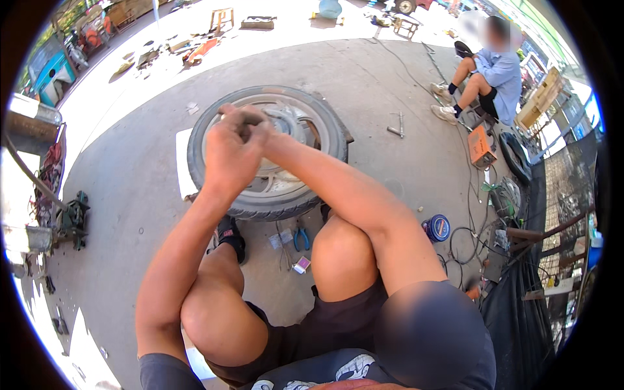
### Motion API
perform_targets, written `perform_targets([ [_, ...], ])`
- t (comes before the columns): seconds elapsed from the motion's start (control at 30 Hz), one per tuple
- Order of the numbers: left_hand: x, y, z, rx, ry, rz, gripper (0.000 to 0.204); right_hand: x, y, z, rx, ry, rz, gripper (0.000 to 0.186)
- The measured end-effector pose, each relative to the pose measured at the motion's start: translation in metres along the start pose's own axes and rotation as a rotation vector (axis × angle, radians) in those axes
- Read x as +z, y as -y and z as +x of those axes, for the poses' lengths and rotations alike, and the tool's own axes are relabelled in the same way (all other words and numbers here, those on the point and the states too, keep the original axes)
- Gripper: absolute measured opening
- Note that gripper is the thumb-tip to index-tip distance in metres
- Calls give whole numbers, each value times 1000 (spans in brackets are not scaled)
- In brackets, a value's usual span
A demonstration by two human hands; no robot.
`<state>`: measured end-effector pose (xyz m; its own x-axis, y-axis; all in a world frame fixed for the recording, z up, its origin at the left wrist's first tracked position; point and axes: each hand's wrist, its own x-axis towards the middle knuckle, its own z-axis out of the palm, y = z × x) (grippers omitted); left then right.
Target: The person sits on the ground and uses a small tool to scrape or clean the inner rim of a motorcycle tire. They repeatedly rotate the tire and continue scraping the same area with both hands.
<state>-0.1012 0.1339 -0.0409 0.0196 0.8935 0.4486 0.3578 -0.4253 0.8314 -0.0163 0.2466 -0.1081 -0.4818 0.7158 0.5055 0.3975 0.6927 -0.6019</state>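
A motorcycle wheel (335, 140), with a black tyre on a dusty pale spoked rim, lies flat in front of my knees. Above its left half my two hands meet. My left hand (229, 151) is closed, its fingers bent in against the other hand. My right hand (250, 122) lies across it with curled fingers. If anything is between the fingers, it is too small or hidden to make out. My forearms cover part of the rim and spokes.
Blue-handled pliers (301, 239) and a small pink box (301, 265) lie between my feet. A blue round tub (437, 228) stands right, near loose cables. Further right are an orange machine (481, 147) and a seated person (497, 71). A metal vise (75, 220) is at left.
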Motion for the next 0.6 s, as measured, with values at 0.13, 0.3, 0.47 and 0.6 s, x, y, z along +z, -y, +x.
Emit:
perform_targets([
  [0.13,30,-57,-32,287,326,-41,9,-12,-20,-1,-58,-48,-237,31],
  [0.3,43,-57,-46,506,409,-79,9,-10,6,15,-18,28,-333,30],
  [0.47,55,-50,-40,484,405,-82,9,-9,7,17,42,9,-402,36],
  [0.6,59,-46,-38,520,369,-132,9,-7,6,21,102,16,-431,41],
])
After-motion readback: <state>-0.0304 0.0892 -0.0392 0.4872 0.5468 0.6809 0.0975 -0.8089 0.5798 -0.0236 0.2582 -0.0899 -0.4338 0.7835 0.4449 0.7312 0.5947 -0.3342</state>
